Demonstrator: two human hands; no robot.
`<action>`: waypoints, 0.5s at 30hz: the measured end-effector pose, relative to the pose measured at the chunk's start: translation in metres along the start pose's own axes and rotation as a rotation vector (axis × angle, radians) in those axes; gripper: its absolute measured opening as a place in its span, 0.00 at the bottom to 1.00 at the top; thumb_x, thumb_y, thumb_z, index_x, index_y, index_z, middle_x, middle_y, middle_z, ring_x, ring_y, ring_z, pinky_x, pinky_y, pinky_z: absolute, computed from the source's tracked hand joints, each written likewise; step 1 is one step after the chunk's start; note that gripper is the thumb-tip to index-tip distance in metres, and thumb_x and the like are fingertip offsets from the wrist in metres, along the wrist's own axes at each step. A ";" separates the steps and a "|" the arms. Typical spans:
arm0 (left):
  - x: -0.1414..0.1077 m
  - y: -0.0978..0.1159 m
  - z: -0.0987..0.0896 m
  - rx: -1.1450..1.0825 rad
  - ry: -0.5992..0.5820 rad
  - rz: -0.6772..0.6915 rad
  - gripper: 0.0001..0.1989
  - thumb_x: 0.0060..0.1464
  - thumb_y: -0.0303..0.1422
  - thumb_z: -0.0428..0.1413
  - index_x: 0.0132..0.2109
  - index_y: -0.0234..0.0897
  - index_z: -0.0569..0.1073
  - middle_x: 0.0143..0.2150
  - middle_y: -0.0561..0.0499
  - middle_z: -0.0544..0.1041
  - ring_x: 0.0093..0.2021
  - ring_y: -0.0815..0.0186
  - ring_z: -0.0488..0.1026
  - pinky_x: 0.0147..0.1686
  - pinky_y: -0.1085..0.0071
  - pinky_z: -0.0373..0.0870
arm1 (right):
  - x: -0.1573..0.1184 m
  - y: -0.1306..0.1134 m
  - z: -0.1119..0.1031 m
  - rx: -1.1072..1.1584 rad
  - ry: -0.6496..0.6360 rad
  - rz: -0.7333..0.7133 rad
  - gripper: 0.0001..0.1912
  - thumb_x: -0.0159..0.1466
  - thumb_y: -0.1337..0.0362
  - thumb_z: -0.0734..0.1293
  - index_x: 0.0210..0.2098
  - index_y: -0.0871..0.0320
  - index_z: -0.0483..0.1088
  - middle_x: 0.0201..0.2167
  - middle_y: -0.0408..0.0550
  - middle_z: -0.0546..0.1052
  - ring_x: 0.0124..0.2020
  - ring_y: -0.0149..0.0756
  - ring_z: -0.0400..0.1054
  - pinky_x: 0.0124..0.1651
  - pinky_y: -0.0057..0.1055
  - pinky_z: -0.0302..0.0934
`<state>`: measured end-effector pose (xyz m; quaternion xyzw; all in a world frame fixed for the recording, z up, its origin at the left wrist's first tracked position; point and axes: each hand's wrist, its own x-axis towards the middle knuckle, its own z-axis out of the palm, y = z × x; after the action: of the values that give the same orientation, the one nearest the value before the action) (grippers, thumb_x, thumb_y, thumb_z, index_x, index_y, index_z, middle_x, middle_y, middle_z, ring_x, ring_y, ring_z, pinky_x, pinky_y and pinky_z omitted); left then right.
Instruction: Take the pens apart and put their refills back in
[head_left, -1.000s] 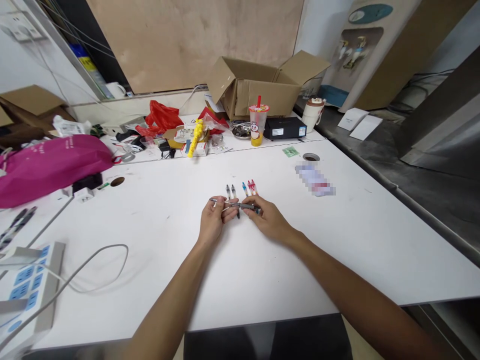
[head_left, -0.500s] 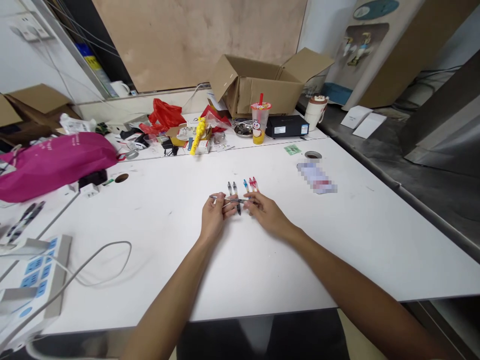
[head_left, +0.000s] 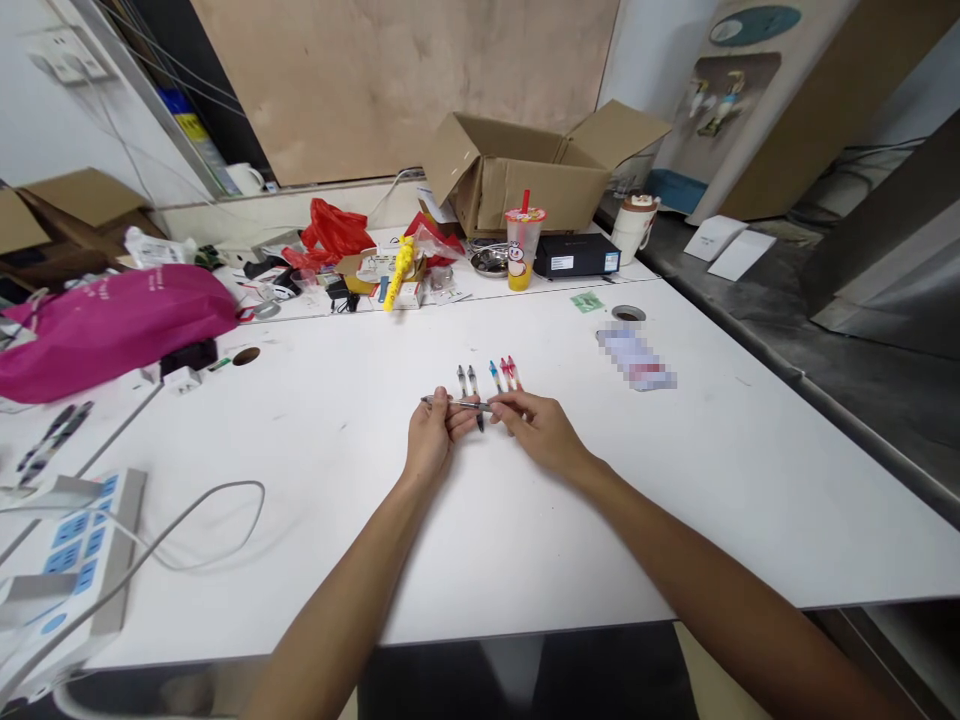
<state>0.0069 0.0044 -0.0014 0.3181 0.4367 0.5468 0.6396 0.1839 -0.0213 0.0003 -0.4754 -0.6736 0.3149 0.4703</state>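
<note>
A slim dark pen [head_left: 466, 404] lies level between my two hands above the white table. My left hand [head_left: 433, 435] is closed on its left part, thumb on top. The fingertips of my right hand [head_left: 541, 428] pinch its right end. Just beyond my hands two black-topped clear pens [head_left: 472, 377] lie side by side, their lower ends partly hidden by my left fingers. To their right are a blue pen [head_left: 494, 372] and two red pens [head_left: 509, 369], partly behind my right hand. The black tip of another pen [head_left: 481, 423] shows below the held one.
At the back stand a drink cup [head_left: 521, 252], a black box [head_left: 576, 256] and an open cardboard box [head_left: 525, 185]. A blurred-out flat item [head_left: 636, 357] and a tape roll [head_left: 628, 313] lie right. A power strip [head_left: 90, 560] with a looping cable and a magenta bag [head_left: 127, 325] are left.
My right fingers have shifted slightly at the pen's right end, and its dark right part shows less. Both hands remain on the pen. The whole view has moved a little.
</note>
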 end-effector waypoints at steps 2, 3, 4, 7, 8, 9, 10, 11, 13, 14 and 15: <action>0.000 0.001 0.000 0.005 -0.001 0.003 0.17 0.66 0.42 0.53 0.39 0.30 0.73 0.45 0.35 0.83 0.34 0.66 0.83 0.33 0.74 0.79 | 0.000 0.000 -0.001 -0.007 0.011 -0.061 0.09 0.69 0.60 0.65 0.41 0.52 0.77 0.40 0.47 0.80 0.41 0.38 0.74 0.41 0.36 0.66; 0.000 0.001 -0.001 0.007 0.001 0.000 0.17 0.67 0.42 0.53 0.39 0.30 0.73 0.45 0.34 0.83 0.34 0.65 0.83 0.32 0.74 0.79 | 0.000 0.000 -0.002 -0.017 0.024 -0.107 0.08 0.69 0.61 0.65 0.39 0.52 0.78 0.42 0.47 0.79 0.43 0.38 0.73 0.42 0.36 0.66; 0.000 0.002 -0.001 0.004 0.007 -0.004 0.17 0.67 0.42 0.53 0.39 0.30 0.73 0.46 0.33 0.82 0.35 0.65 0.83 0.32 0.75 0.79 | 0.001 0.000 -0.003 -0.026 0.034 -0.144 0.07 0.68 0.63 0.66 0.39 0.52 0.77 0.44 0.47 0.78 0.44 0.38 0.73 0.43 0.36 0.66; 0.000 0.004 -0.002 -0.022 0.033 -0.008 0.16 0.67 0.42 0.53 0.39 0.32 0.71 0.46 0.33 0.82 0.36 0.65 0.83 0.31 0.75 0.78 | 0.002 -0.001 -0.006 -0.044 0.044 -0.173 0.10 0.68 0.64 0.65 0.47 0.51 0.76 0.46 0.48 0.77 0.44 0.38 0.72 0.43 0.36 0.66; 0.000 0.005 -0.002 -0.033 0.042 0.000 0.15 0.66 0.42 0.53 0.39 0.32 0.70 0.46 0.34 0.82 0.36 0.64 0.83 0.31 0.75 0.78 | 0.002 -0.002 -0.007 -0.047 0.037 -0.167 0.12 0.68 0.63 0.65 0.50 0.51 0.75 0.46 0.49 0.77 0.44 0.38 0.72 0.43 0.36 0.66; 0.000 0.006 -0.002 -0.043 0.052 0.012 0.14 0.66 0.42 0.54 0.39 0.33 0.68 0.46 0.35 0.83 0.36 0.64 0.83 0.31 0.75 0.78 | 0.002 -0.002 -0.008 -0.048 0.032 -0.157 0.12 0.69 0.62 0.65 0.51 0.51 0.74 0.46 0.49 0.77 0.44 0.39 0.72 0.43 0.37 0.66; 0.000 0.007 -0.002 -0.050 0.059 0.023 0.14 0.66 0.41 0.54 0.39 0.34 0.67 0.45 0.35 0.83 0.35 0.64 0.83 0.30 0.75 0.77 | 0.003 -0.003 -0.009 -0.047 0.029 -0.146 0.12 0.69 0.60 0.65 0.50 0.52 0.75 0.45 0.50 0.77 0.44 0.39 0.72 0.42 0.36 0.66; 0.000 0.008 -0.003 -0.055 0.065 0.031 0.13 0.66 0.41 0.54 0.40 0.34 0.67 0.45 0.36 0.83 0.36 0.64 0.83 0.29 0.75 0.77 | 0.004 -0.003 -0.010 -0.045 0.027 -0.131 0.11 0.69 0.59 0.65 0.48 0.52 0.76 0.45 0.50 0.77 0.44 0.40 0.72 0.40 0.36 0.65; 0.000 0.011 -0.004 -0.055 0.070 0.043 0.13 0.66 0.41 0.54 0.40 0.35 0.65 0.46 0.37 0.82 0.36 0.63 0.83 0.29 0.75 0.76 | 0.005 -0.003 -0.015 -0.041 0.036 -0.079 0.13 0.68 0.56 0.65 0.46 0.53 0.77 0.43 0.50 0.79 0.40 0.40 0.72 0.36 0.35 0.64; 0.000 0.012 -0.005 -0.053 0.070 0.047 0.13 0.66 0.42 0.54 0.40 0.35 0.65 0.46 0.36 0.82 0.37 0.62 0.84 0.29 0.75 0.76 | 0.006 -0.002 -0.018 -0.041 0.048 -0.048 0.14 0.68 0.55 0.66 0.45 0.54 0.78 0.42 0.50 0.79 0.38 0.39 0.72 0.34 0.35 0.63; 0.000 0.014 -0.006 -0.051 0.072 0.054 0.14 0.66 0.42 0.54 0.39 0.35 0.65 0.47 0.36 0.82 0.38 0.62 0.84 0.29 0.75 0.76 | 0.007 -0.002 -0.021 -0.044 0.056 -0.018 0.14 0.67 0.54 0.66 0.45 0.54 0.78 0.41 0.50 0.80 0.36 0.39 0.71 0.33 0.35 0.62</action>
<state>-0.0042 0.0064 0.0085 0.2938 0.4366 0.5858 0.6164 0.2024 -0.0161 0.0118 -0.4880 -0.6711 0.2825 0.4813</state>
